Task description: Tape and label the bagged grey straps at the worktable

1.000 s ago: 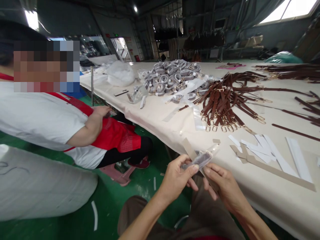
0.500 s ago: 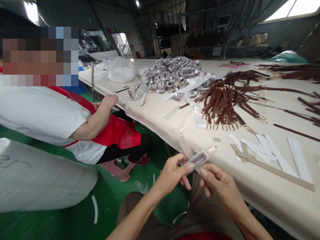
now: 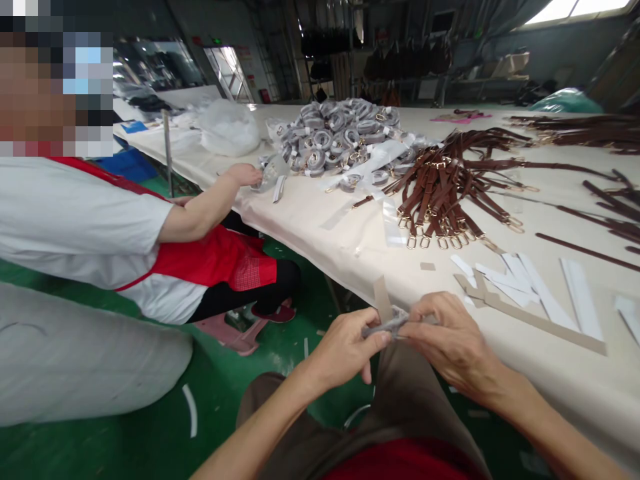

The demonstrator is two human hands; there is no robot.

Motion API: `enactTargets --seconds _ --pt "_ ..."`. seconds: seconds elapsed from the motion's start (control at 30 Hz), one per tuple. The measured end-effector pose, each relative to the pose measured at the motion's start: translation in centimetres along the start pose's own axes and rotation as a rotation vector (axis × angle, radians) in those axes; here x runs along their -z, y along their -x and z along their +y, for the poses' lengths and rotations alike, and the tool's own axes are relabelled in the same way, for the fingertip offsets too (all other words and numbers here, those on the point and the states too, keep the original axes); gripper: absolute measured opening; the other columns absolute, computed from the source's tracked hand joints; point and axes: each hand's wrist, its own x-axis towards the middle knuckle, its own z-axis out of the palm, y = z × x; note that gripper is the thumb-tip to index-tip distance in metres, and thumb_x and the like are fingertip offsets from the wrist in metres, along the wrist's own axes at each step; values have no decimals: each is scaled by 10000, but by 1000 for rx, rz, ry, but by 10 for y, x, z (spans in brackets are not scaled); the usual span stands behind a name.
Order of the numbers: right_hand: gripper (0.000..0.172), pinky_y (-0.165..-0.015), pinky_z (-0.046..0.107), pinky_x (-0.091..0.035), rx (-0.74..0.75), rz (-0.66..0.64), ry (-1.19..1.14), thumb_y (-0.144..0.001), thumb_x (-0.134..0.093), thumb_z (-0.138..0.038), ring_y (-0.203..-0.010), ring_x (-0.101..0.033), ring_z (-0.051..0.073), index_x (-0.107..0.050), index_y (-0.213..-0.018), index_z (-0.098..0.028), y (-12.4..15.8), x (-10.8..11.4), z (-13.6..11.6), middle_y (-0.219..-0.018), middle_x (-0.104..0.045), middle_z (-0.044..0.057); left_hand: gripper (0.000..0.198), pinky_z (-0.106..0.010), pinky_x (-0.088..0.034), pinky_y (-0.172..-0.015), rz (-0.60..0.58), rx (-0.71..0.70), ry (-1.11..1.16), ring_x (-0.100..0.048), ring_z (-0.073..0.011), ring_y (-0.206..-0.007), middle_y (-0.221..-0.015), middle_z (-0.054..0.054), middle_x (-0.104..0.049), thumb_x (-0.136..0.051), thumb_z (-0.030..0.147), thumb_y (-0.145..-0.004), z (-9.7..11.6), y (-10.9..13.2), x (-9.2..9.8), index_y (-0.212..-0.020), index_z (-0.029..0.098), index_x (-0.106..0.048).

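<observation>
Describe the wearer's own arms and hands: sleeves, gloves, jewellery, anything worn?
Both forearms are bare, with no sleeve in view. The left hand and right hand wear no gloves; no rings, watch or bracelet show. Below them: brown trousers and a red garment's edge.

Glossy clear plastic sleeve (image 3: 387, 325); smooth brown leather straps (image 3: 440, 193) with shiny gold metal; matt cream cloth table (image 3: 310, 220).

Long work table (image 3: 320, 233), covered in cream cloth. Brown straps (image 3: 445, 193) with gold rings lie heaped at its centre. Left of the straps: a pile of wrapped grey rolls (image 3: 335, 137). Nearer than the straps: white paper strips (image 3: 530, 287) and a cardboard strip (image 3: 540, 323).
</observation>
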Motion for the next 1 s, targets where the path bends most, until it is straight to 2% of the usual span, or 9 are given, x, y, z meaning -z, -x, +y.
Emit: enactTargets --seconds 0.13,0.23,0.4,0.53,0.63,0.77,0.87,0.9,1.0 --pt "173 -939 365 -456 -109 -140 -205 -997 -537 -159 -1181 -560 233 -695 -1011 -229 -2 -1 0 -1284 -583 98 218 -167 -322 -395 -36 -4 -164 -592 -76 -440 -769 52 -522 -491 411 -946 4 5 3 -878 206 -520" --pt "160 -958 299 -467 -267 -221 -432 -1018 -525 -199 -1221 -572 198 -675 -964 -212 0 -6 1 -1296 -606 92 227 -163 -335 -399 -50 -11 -241 -595 -70 -461 -822 43 -526 -474 417 -961 6 7 5 -892 208 -529" --pt "159 -899 287 -463 -390 -236 -570 -1000 -590 -307 -1069 -624 192 -686 -908 -221 1 -15 4 -1126 -672 49 240 -168 -339 -385 -172 14 -129 -582 -60 -409 -915 22 -628 -412 394 -990 3 8 3 -1114 228 -533" --pt "207 -773 293 -448 -487 -230 -635 -976 -627 -360 -860 -611 179 -693 -847 -211 4 -20 7 -904 -645 26 261 -171 -299 -323 -193 49 -2 -605 -84 -405 -856 26 -592 -432 451 -977 -9 8 -5 -1014 207 -518" --pt "213 -725 285 -421 -523 -238 -607 -973 -630 -354 -794 -580 161 -700 -833 -209 5 -21 5 -829 -607 9 261 -160 -390 -385 -206 63 137 -687 -118 -506 -880 21 -583 -454 459 -970 -20 11 -11 -1006 205 -506" --pt "207 -687 276 -403 -543 -258 -607 -961 -636 -340 -751 -553 147 -708 -818 -209 6 -24 1 -777 -587 -4 283 -156 -388 -430 -141 68 208 -698 -119 -532 -827 35 -572 -539 466 -935 -31 13 -20 -993 189 -540" --pt "134 -674 264 -435 -666 -201 -743 -902 -692 -331 -739 -565 143 -651 -885 -205 9 -32 2 -791 -602 -14 277 -167 -362 -408 -88 89 219 -664 -105 -483 -796 36 -576 -540 446 -934 -34 13 -24 -1029 190 -590" --pt "185 -672 261 -450 -731 -167 -815 -869 -723 -322 -736 -575 142 -619 -975 -211 11 -34 3 -804 -611 -22 266 -169 -356 -406 -82 92 225 -662 -104 -483 -803 34 -579 -541 434 -934 -34 13 -25 -1037 196 -604" --pt "609 -691 269 -486 -878 -88 -988 -768 -810 -311 -757 -608 151 -486 -1275 -224 15 -39 7 -845 -635 -30 235 -172 -345 -398 -68 101 230 -660 -102 -484 -820 33 -601 -548 410 -930 -34 14 -25 -1026 206 -618"
